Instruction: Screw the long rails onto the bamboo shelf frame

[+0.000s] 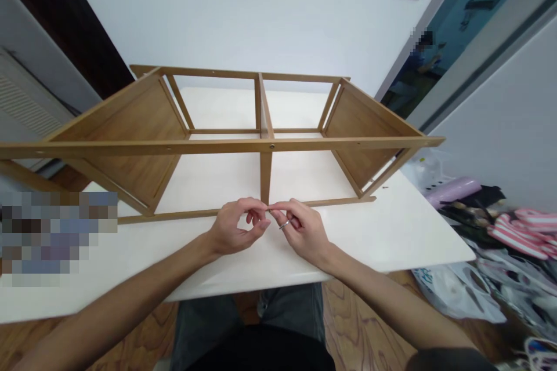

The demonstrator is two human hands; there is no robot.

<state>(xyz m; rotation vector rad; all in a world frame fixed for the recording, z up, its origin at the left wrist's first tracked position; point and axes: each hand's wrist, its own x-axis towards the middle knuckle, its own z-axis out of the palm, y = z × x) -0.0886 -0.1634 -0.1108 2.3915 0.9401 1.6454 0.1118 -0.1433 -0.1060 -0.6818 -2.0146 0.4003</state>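
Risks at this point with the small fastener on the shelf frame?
The small metal fastener is pinched only at the right hand's fingertips, so it may slip onto the white table or the floor.

The wooden shelf frame stands on its edges, and neither hand clearly braces it. Pressure at the lower rail might shift or tip it.

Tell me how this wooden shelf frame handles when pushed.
The wooden shelf frame looks stiff, braced by panels and a divider. Probably light for its size, being thin and open. Pushed high, it might tip on slim rails.
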